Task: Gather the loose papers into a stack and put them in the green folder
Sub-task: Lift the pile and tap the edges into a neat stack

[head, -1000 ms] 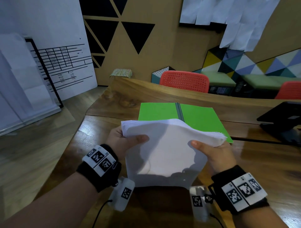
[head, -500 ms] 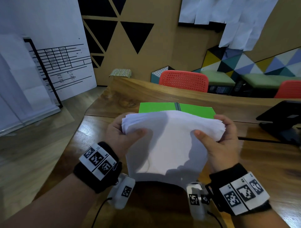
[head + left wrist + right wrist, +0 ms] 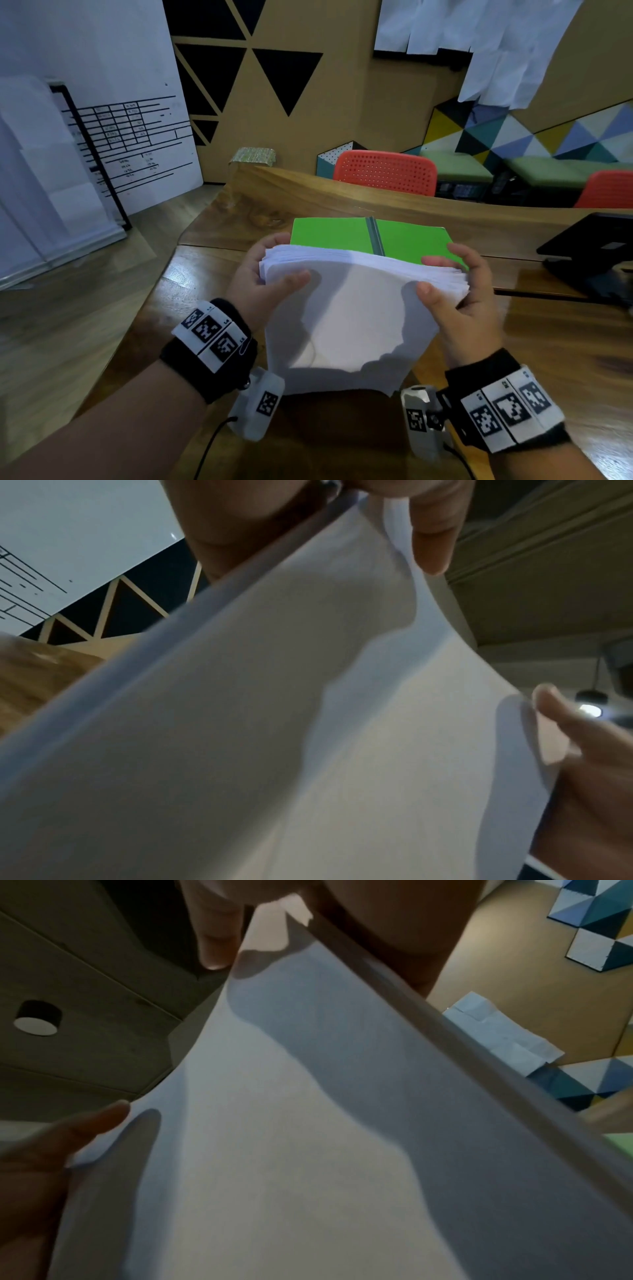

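A thick stack of white papers is held tilted above the wooden table, its top edge raised. My left hand grips the stack's left side, thumb on the front sheet. My right hand grips the right side, thumb in front and fingers curled over the top corner. Behind the stack, the green folder lies open and flat on the table; its near part is hidden by the papers. In the left wrist view the stack fills the frame. In the right wrist view the stack does too.
A black laptop stand sits at the table's right. Red chairs stand beyond the far edge. A whiteboard leans at the left, over the wooden floor.
The stack has been raised and tipped more upright, hiding more of the folder. My right fingers have come up over the stack's top right corner.
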Demonstrator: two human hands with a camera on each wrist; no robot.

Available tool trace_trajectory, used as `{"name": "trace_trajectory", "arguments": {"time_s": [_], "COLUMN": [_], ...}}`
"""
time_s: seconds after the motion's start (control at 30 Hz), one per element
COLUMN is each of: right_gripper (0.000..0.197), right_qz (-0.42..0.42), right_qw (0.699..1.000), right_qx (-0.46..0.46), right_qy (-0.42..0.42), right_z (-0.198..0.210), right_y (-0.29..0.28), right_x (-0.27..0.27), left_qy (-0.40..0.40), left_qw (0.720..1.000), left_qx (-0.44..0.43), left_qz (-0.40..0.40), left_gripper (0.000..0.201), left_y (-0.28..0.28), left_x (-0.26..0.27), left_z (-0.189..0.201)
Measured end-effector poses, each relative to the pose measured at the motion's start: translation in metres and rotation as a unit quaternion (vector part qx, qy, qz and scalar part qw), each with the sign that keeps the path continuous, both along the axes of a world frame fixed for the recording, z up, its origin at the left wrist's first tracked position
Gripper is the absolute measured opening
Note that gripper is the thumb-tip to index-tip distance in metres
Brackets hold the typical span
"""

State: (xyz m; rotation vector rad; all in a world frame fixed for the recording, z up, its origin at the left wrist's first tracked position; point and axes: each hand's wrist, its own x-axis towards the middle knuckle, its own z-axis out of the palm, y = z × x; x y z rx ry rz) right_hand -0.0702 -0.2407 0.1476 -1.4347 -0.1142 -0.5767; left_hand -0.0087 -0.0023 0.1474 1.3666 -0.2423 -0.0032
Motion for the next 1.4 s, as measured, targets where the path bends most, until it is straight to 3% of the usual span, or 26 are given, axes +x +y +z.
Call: {"name": "trace_trajectory", "arguments": {"time_s": [0.07, 0.17, 0.37, 0.4, 0.47, 0.57, 0.67, 0.77, 0.8, 0.83, 0.9, 0.93, 1.0, 1.07, 1.13, 1.23, 1.33, 1.4], "right_gripper": [0.062, 0.072, 0.070, 0.069, 0.060, 0.014, 0.014, 0.029, 0.026, 0.024, 0.046, 0.060, 0.072, 0.065, 0.057, 0.061, 0.077, 0.076], "right_qz": [0.006, 0.017, 0.006, -0.003, -0.021, -0.033, -0.043, -0.041, -0.049, -0.058, -0.066, -0.061, -0.028, -0.025, -0.042, -0.038, 0.007, 0.020], "right_qw": [0.998, 0.992, 0.992, 0.993, 0.994, 0.991, 0.990, 0.991, 0.990, 0.990, 0.990, 0.990, 0.992, 0.995, 0.995, 0.995, 0.994, 0.993], "right_qx": [0.044, 0.084, 0.111, 0.097, 0.070, 0.092, 0.101, 0.106, 0.107, 0.105, 0.098, 0.092, 0.090, 0.063, 0.046, 0.065, 0.089, 0.081], "right_qy": [0.050, 0.091, 0.062, 0.066, 0.076, 0.092, 0.086, 0.075, 0.071, 0.074, 0.080, 0.083, 0.081, 0.079, 0.076, 0.061, 0.059, 0.088], "right_z": [-0.004, -0.007, 0.005, 0.006, 0.006, 0.009, 0.010, 0.017, 0.019, 0.019, 0.015, 0.012, 0.006, 0.004, 0.006, 0.012, 0.011, 0.008], "right_y": [0.000, 0.005, 0.008, 0.008, 0.007, 0.008, 0.005, 0.009, 0.011, 0.012, 0.009, 0.008, 0.009, 0.015, 0.018, 0.013, 0.007, 0.007], "right_x": [0.002, 0.008, 0.005, 0.004, 0.002, 0.003, 0.007, 0.006, 0.006, 0.006, 0.006, 0.006, 0.006, 0.006, 0.006, 0.004, 0.002, 0.002], "left_qy": [0.037, 0.067, -0.011, -0.012, -0.003, 0.032, 0.038, 0.033, 0.022, 0.013, 0.003, 0.004, 0.031, 0.075, 0.089, 0.046, 0.004, -0.001], "left_qw": [0.998, 0.994, 0.999, 0.999, 0.998, 0.994, 0.993, 0.993, 0.995, 0.997, 1.000, 0.999, 0.994, 0.990, 0.992, 0.996, 0.999, 0.999], "left_qx": [0.053, 0.077, 0.020, 0.004, -0.027, -0.070, -0.073, -0.091, -0.088, -0.070, -0.018, 0.016, 0.071, 0.069, 0.033, 0.021, -0.004, -0.008], "left_qz": [0.006, 0.050, 0.046, 0.048, 0.058, 0.076, 0.089, 0.063, 0.044, 0.024, 0.015, 0.027, 0.075, 0.101, 0.089, 0.078, 0.045, 0.035], "left_gripper": [0.054, 0.016, 0.047, 0.043, 0.026, 0.002, 0.015, 0.005, 0.012, 0.034, 0.069, 0.071, 0.044, 0.016, 0.017, 0.046, 0.046, 0.044], "left_y": [-0.006, -0.014, -0.008, -0.008, -0.008, -0.013, -0.015, -0.013, -0.011, -0.009, -0.007, -0.007, -0.012, -0.017, -0.017, -0.008, -0.001, -0.001], "left_x": [-0.003, -0.009, -0.019, -0.018, -0.014, -0.009, -0.003, -0.002, -0.002, -0.001, -0.002, -0.003, -0.006, -0.011, -0.013, -0.014, -0.014, -0.014], "left_z": [-0.002, 0.002, 0.015, 0.016, 0.020, 0.024, 0.024, 0.025, 0.022, 0.018, 0.008, 0.004, 0.002, 0.005, 0.004, 0.004, 0.007, 0.008]}}
